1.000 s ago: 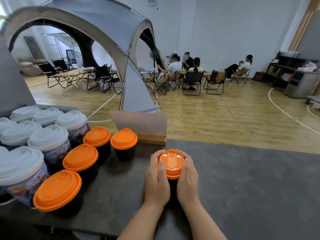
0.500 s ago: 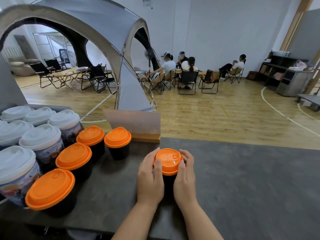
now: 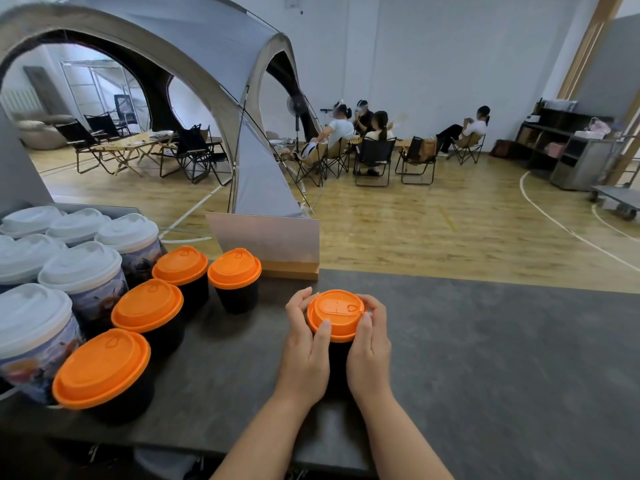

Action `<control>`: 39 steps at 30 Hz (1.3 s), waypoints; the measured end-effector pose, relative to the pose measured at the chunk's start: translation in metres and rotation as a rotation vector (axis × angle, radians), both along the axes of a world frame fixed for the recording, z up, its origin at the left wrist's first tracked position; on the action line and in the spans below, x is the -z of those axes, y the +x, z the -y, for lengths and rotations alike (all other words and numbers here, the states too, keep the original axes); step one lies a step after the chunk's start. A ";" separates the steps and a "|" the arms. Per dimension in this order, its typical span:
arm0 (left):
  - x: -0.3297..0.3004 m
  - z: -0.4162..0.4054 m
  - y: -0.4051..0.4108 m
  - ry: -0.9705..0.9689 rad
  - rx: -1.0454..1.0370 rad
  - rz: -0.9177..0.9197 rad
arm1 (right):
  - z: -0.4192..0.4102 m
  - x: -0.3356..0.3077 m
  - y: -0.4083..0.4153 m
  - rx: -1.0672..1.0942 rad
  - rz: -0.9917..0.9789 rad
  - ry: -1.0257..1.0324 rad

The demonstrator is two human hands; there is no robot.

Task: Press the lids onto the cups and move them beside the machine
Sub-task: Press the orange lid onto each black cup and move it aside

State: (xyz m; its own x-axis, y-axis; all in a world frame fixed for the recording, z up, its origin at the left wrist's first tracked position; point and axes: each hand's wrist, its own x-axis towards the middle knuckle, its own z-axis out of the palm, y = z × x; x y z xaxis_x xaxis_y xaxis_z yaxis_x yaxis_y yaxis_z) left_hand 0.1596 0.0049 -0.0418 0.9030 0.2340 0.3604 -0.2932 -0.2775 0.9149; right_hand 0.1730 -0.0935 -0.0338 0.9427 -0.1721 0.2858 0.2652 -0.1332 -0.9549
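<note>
Cup (image 3: 337, 358), black, under an orange lid (image 3: 335, 312): stands on the dark grey desk (image 3: 502, 358) a little left of its middle, near the front edge. My left hand (image 3: 304, 348) and right hand (image 3: 370, 344) wrap it from either side, each grip curled round the lid rim, thumbs on the near edge, fingertips hooked over the far edge. Most of the cup wall is hidden behind my hands; what it holds cannot be seen under the lid.

Open room: bare desk to the right of the cup up to the frame edge, and a narrower bare strip to its left.

Left group: four black cups with orange lids (image 3: 149, 303), standing in a row from near to far, the nearest at the front edge, apart from the held cup. Beyond them, printed cups with white lids (image 3: 83, 268), packed touching one another and cut off by the left frame edge; their count is unclear. All lidded, contents not visible.

Rear edge: a pale card in a wooden stand (image 3: 266, 244), just behind the farthest orange-lidded cup.

Beyond the desk: wooden floor, a grey tent (image 3: 214, 46), folding chairs with seated people (image 3: 363, 133), and dark shelving (image 3: 561, 140) at far right.
</note>
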 end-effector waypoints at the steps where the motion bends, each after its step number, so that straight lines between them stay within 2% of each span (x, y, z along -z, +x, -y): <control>1: -0.002 0.002 -0.001 -0.022 -0.014 0.015 | 0.001 -0.001 0.001 0.026 -0.005 0.022; 5: -0.003 -0.001 0.001 -0.042 -0.198 0.081 | 0.004 0.002 0.003 0.070 -0.025 0.030; 7: -0.002 -0.004 0.003 -0.034 -0.224 0.091 | 0.003 0.005 0.003 0.058 -0.012 -0.014; 13: 0.001 0.002 0.002 0.129 -0.080 -0.021 | -0.001 0.004 -0.001 -0.015 0.018 -0.099; 18: 0.002 0.001 0.003 0.184 -0.095 -0.045 | -0.004 0.005 0.002 -0.041 0.008 -0.132; 23: 0.001 0.003 0.003 0.145 -0.094 -0.029 | -0.002 0.003 0.001 -0.015 0.012 -0.068; 27: -0.004 0.001 0.002 0.062 -0.197 0.049 | 0.001 0.001 0.003 0.044 0.003 -0.028; 30: -0.005 -0.001 0.002 0.022 -0.140 0.011 | 0.000 0.006 0.003 -0.004 0.024 -0.049; 34: -0.006 0.000 0.000 0.092 -0.012 -0.067 | 0.000 0.003 0.001 -0.090 0.013 -0.041; 39: -0.002 -0.001 0.000 0.103 0.019 -0.069 | 0.002 0.003 0.003 -0.113 -0.001 -0.042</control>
